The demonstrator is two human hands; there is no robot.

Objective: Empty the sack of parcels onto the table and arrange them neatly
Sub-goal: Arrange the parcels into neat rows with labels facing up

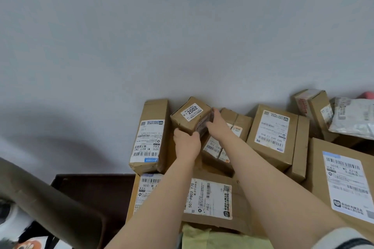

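With our left hand (187, 144) and right hand (217, 125) curling fingers round the tilted small box (190, 118), we risk it slipping and knocking the long parcel (152, 111) beside it askew.

Parcels are crowding the table (91, 188) against the wall (182, 36), where a small box (191, 116) is being held between the left hand (187, 143) at its near corner and the right hand (217, 125) on its right side. A long box (149, 137) is lying just left of it, a square box (271, 129) well to its right, and a wide box (208, 198) is lying nearest, under both forearms. A large box (344, 178) is sitting at the right edge, with a mailer bag (352, 117) resting behind it
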